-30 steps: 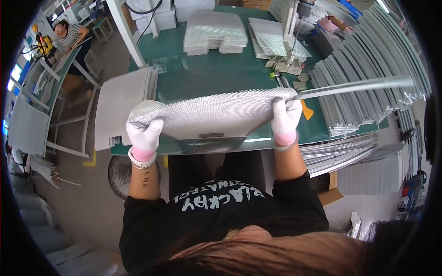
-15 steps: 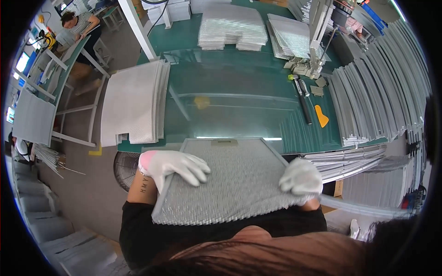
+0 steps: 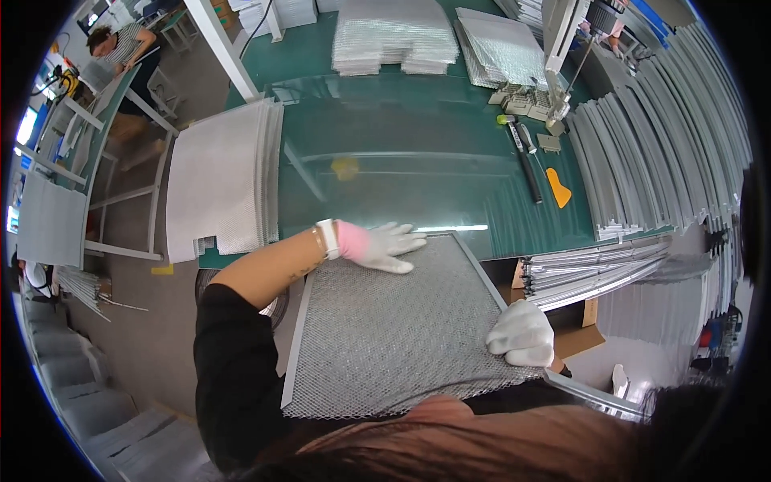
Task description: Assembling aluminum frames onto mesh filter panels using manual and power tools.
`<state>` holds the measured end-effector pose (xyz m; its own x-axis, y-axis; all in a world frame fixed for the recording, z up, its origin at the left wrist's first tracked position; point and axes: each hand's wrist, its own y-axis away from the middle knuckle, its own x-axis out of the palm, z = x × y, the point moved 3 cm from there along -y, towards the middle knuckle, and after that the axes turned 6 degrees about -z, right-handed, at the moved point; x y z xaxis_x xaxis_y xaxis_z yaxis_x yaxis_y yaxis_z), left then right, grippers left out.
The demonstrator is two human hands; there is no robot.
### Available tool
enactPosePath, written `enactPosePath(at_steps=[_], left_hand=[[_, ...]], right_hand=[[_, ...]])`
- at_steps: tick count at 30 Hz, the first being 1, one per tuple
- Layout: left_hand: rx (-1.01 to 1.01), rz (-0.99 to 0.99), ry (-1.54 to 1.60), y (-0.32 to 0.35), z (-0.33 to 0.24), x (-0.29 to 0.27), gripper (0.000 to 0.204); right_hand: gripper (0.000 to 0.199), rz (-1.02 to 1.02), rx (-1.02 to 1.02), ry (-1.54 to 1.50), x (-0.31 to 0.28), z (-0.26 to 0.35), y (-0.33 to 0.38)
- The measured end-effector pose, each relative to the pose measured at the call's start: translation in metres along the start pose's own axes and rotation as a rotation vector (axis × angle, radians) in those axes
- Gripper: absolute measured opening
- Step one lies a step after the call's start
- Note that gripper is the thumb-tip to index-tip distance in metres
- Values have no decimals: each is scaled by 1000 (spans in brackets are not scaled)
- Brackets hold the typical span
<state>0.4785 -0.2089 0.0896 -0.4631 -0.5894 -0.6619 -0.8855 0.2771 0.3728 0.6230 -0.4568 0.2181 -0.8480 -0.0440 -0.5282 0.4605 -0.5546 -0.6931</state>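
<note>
A grey metal mesh filter panel [image 3: 377, 329] with metal frame strips along its sides tilts from the bench edge down toward my body. Its near edge shows bare mesh, without a strip over it. My left hand [image 3: 387, 247], in a white glove with a pink cuff, lies with fingers stretched over the panel's far edge. Curled on the right side near the near corner is my gloved right hand [image 3: 522, 333], closed on the panel. A loose-looking metal strip [image 3: 594, 394] runs out to the right from that corner; whether my right hand also grips it is hidden.
Mesh sheets [image 3: 221, 173] are stacked at the bench's left, with more stacks [image 3: 393, 36] at the back. A hammer [image 3: 526, 165], an orange scraper [image 3: 557, 188] and a press machine [image 3: 554, 88] stand right. Framed panels [image 3: 658, 153] line the right side. A person [image 3: 124, 48] works far left.
My left hand has moved from the panel's left side to its far edge, covering the small plate there. The loose strip at the right has swung down toward me. My right hand stays closed.
</note>
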Motion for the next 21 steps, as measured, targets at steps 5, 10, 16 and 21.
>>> enactPosePath(at_steps=[5, 10, 16, 21], left_hand=[[203, -17, 235, -14, -16, -43, 70], [1008, -222, 515, 124, -39, -92, 81], [396, -1867, 340, 163, -78, -61, 15], [508, -1850, 290, 147, -86, -71, 9]], right_hand=[[30, -384, -137, 118, -13, -8, -19], [36, -637, 212, 147, -30, -37, -41], [12, -1071, 492, -12, -60, -90, -90], [34, -1009, 387, 144, -60, -103, -61]])
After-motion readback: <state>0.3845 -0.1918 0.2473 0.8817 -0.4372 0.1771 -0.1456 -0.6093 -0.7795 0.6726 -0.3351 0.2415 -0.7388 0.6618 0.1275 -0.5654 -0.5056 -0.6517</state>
